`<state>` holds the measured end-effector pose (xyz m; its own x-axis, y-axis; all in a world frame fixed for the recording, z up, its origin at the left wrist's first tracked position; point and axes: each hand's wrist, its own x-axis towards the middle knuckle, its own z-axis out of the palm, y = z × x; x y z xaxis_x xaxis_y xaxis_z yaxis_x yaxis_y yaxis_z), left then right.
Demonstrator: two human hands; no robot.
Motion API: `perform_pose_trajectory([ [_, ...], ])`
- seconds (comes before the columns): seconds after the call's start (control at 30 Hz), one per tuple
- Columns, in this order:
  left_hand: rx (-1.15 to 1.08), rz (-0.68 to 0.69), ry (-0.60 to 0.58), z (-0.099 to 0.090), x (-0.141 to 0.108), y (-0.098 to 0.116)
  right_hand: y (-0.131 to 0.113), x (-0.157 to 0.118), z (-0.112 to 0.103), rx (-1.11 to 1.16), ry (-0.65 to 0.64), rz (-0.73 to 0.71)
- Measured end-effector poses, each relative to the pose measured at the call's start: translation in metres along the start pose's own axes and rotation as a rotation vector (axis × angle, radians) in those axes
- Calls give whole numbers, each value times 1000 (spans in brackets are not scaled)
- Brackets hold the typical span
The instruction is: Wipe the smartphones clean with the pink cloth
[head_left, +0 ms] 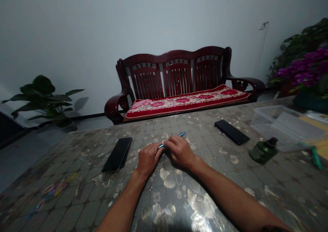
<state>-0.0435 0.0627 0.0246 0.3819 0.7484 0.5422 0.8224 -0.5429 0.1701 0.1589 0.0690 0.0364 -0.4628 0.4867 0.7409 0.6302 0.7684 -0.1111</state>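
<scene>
A slim blue pen (182,134) is held between both hands just above the tabletop. My left hand (148,159) is closed on its near-left end, with the fingers curled round it. Beside it, my right hand (180,151) grips the pen's middle, and the far end sticks out past the knuckles. The two hands almost meet, with a short stretch of pen showing between them. To the left of my left hand lies a black phone (118,154). Another dark phone (231,131) rests farther to the right of my right hand.
A patterned cover lies over the table (164,201). Several coloured loops (55,189) are scattered at left. On the right stand a green bottle (263,151), a clear plastic box (279,126) and purple flowers (306,69). Behind the table is a wooden bench (176,75).
</scene>
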Motion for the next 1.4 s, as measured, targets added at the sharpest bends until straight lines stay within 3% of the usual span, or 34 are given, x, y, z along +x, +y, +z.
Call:
perform_pose_trajectory([
  [0.1, -12, 1, -6, 0, 0, -1, 4, -1, -1, 10, 7, 5],
  [0.27, -10, -15, 8, -2, 1, -1, 32, -9, -6, 18, 79, 130],
  [0.37, -4, -5, 15, -4, 2, 1, 29, -9, -4, 25, 103, 130],
  [0.57, -54, 15, 4, -4, 0, 0, 8, -5, 3, 50, 11, -38],
  [0.8, -70, -28, 1, 1, -1, -8, 42, -12, -8, 34, 82, 160],
  [1.03, -94, -62, -64, -4, 0, -7, 28, -7, -3, 73, 14, 5],
  [1.27, -106, -78, -93, -5, 1, -5, 51, -14, -11, 180, 74, 128],
  [1.4, -101, -103, -124, -6, 2, -4, 57, -15, -14, 248, 77, 114],
])
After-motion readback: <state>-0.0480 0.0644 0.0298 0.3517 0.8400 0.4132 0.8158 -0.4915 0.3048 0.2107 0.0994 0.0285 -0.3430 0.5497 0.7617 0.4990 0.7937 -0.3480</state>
